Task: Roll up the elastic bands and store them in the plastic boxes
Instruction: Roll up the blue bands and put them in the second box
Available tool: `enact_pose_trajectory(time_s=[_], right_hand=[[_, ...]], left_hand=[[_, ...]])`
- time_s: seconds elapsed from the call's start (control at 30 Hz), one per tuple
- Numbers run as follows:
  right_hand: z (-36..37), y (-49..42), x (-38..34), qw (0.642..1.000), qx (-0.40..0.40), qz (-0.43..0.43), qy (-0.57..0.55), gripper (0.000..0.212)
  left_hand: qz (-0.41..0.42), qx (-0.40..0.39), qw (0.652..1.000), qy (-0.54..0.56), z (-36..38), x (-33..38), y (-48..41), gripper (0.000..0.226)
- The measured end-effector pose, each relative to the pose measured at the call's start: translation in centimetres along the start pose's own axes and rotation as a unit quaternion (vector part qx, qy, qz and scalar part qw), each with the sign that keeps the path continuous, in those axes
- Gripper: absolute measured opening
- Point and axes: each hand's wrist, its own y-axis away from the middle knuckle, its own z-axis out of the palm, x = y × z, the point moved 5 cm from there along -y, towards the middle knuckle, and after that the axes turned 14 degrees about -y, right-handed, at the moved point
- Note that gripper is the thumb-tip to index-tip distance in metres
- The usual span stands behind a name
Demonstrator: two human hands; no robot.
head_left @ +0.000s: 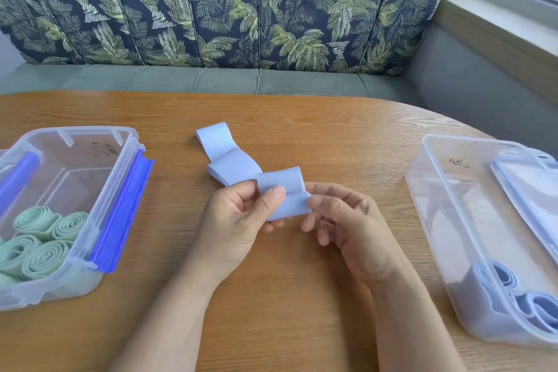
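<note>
Both hands are working a pale blue elastic band (231, 157) at the middle of the wooden table (302, 296). The left hand (238, 226) is pinching the near end of the band, thumb on top and fingers (273, 225) underneath, closed on the fabric. The right hand (347, 226) is gripping the same end from the other side, thumb and forefinger clamped on its right edge, the remaining fingers curled loosely below and touching nothing that shows. The held end is folding over itself into a short loop just above the thumbs. The rest of the band is trailing away from the hands across the table in loose folds, lying flat, far end pointing toward the sofa (211, 9).

The left plastic box (78, 142) is sitting open at the left table edge, clear walls, blue clip flaps hanging at its sides. Green rolled bands (45, 244) are standing on end in its near part, packed touching each other; the far part is bare. The right plastic box (447, 205) is sitting open at the right table edge, well apart from the hands. Blue rolled bands (513, 290) are lying in its near corner. A clear lid (531, 190) is resting tilted along its right side. The band in hand is between the two boxes, touching neither.
</note>
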Motion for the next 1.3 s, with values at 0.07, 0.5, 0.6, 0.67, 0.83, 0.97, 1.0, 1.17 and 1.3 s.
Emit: enact_pose_trajectory(time_s=[0.07, 0.5, 0.6, 0.67, 0.83, 0.97, 1.0, 1.17, 1.3], right_hand=[[0.4, 0.0, 0.2, 0.999, -0.032, 0.002, 0.02, 0.029], [0.3, 0.0, 0.1, 0.996, 0.024, -0.017, 0.081, 0.026], [0.3, 0.2, -0.3, 0.993, 0.052, -0.031, 0.099, 0.032], [0.1, 0.3, -0.5, 0.989, 0.082, -0.049, 0.114, 0.038], [-0.3, 0.5, -1.2, 0.966, 0.154, -0.126, 0.165, 0.043], [-0.4, 0.7, -1.4, 0.947, 0.172, -0.164, 0.215, 0.053], [-0.4, 0.7, -1.4, 0.948, 0.167, -0.166, 0.215, 0.053], [-0.5, 0.3, -0.9, 0.971, 0.128, -0.128, 0.154, 0.051], [-0.5, 0.0, -0.7, 0.976, 0.099, -0.102, 0.165, 0.028]], left_hand=[[0.005, -0.001, 1.0, -0.015, 0.0, 0.2, 0.0, 0.028], [0.01, -0.059, 0.998, 0.025, -0.1, -0.1, 0.1, 0.035], [0.035, -0.039, 0.999, -0.006, -0.2, 0.0, 0.1, 0.032], [0.051, -0.026, 0.997, -0.054, -0.2, 0.2, 0.2, 0.031], [0.051, -0.011, 0.984, -0.172, 0.6, 0.6, 0.7, 0.022], [0.044, -0.001, 0.986, -0.162, 1.2, 0.5, 0.8, 0.023], [0.049, 0.003, 0.985, -0.167, 1.2, 0.5, 0.7, 0.023], [0.042, 0.009, 0.987, -0.158, 0.9, 0.2, 0.6, 0.02], [0.049, -0.007, 0.983, -0.176, 1.2, 0.0, 0.6, 0.022]])
